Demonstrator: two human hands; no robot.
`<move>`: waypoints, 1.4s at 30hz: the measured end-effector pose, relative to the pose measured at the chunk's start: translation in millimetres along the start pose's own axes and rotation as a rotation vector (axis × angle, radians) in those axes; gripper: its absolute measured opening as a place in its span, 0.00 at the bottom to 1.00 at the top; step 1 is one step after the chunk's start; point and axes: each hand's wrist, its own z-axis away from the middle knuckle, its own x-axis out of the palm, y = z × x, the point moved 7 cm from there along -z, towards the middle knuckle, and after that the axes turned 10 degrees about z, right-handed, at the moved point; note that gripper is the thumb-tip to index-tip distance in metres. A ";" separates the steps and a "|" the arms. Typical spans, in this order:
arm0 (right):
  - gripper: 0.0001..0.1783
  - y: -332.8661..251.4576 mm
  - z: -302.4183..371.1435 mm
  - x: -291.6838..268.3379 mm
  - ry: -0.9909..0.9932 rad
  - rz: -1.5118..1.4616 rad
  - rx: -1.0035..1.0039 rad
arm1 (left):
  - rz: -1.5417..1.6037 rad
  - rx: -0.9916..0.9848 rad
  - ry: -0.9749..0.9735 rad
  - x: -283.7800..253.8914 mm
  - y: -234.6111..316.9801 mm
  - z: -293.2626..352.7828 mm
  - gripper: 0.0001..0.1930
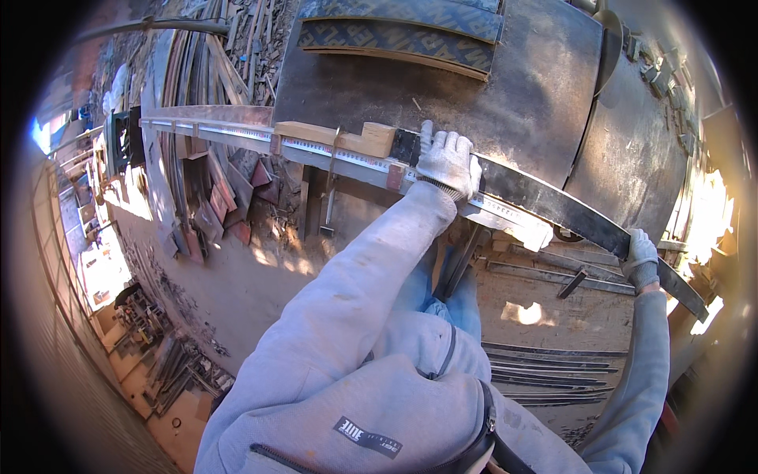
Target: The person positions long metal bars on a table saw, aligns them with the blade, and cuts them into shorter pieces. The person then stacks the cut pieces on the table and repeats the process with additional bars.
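Head view looked down on the bench [529, 103], where a long black strip [545, 194] lay slantwise along the near edge, its left end close to a pale wooden block [377, 141] and its right end jutting past that edge, towards the right corner. As I judged it, the strip was partway through being placed: the left end looked settled by the block, above the measuring tape [304, 145] that ran along the near edge, while the right part hung off and seemed to depend on my hold. I saw no cut on the strip, so beyond its placing nothing looked done to it. My gloved left hand [448, 164] rested over the strip just beside the block, fingers bent and slightly spread; whether they were closed around it or only pressing, I could not tell. My gloved right hand [641, 259] was wrapped around the strip near its overhanging end. A stack of panels [395, 49] lay towards the far edge, well apart from both hands.
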 end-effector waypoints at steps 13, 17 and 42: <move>0.41 -25.4 -7.9 -17.5 -0.027 -0.011 0.018 | -0.083 -0.049 0.048 -4.3 3.4 -4.6 0.17; 0.47 -38.4 -9.6 -20.3 0.050 -0.075 -0.050 | -0.007 0.027 0.036 -6.9 8.6 -3.0 0.14; 0.25 -74.5 -12.6 -48.5 0.019 0.069 -0.039 | -0.050 0.079 -0.222 -2.9 18.9 -21.3 0.16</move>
